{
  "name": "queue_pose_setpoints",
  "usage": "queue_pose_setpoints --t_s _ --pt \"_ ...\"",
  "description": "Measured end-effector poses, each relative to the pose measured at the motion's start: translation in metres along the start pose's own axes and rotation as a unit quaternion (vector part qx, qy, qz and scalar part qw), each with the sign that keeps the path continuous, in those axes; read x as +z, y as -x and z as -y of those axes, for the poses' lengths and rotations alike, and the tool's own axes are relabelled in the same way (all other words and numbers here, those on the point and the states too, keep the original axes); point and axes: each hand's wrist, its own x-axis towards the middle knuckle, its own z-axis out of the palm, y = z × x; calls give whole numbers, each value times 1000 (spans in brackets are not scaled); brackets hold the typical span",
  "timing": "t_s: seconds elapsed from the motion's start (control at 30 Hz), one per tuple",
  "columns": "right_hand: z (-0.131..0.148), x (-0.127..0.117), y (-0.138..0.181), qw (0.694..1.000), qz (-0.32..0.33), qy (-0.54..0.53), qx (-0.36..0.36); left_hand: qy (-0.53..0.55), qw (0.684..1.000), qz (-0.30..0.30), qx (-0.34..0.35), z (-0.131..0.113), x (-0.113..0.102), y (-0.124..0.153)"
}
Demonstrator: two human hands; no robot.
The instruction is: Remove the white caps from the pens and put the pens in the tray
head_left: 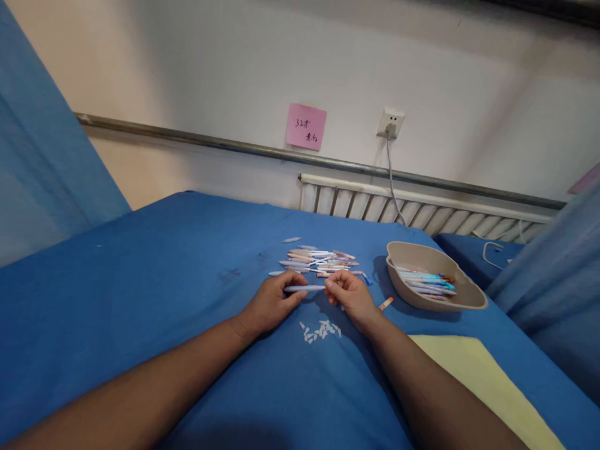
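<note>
Between thumb and fingers, my left hand grips the pale lilac barrel of a pen, held level above the blue cloth. My right hand pinches at the pen's right end, where a bit of white shows; the fingers hide whatever else is there. Just beyond both hands lies a loose pile of pen parts, with pale barrels, white sticks and patterned pieces. Nearer to me is a scatter of small white cone-shaped pieces. An orange-brown piece lies by my right wrist.
A beige basin at the right holds several blue and white pens. A yellow cloth lies at the right front. Behind the blue-covered table are a radiator, a rail and a plugged-in cord. Blue curtains hang at both sides.
</note>
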Motion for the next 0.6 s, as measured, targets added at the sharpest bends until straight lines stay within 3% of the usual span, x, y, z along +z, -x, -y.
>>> queue_pose_setpoints --t_s 0.13,0.33,0.53,0.6 --pt "6 -2 2 999 -12 -44 9 11 1000 0 -2 0 -1 -1" --pt "6 -1 3 999 18 -29 8 30 999 38 -9 2 0 0" --pt "-1 3 2 1000 17 -5 1 64 980 185 -46 -4 3 6" --pt "-2 5 3 1000 24 8 -3 51 976 205 -43 -6 4 9"
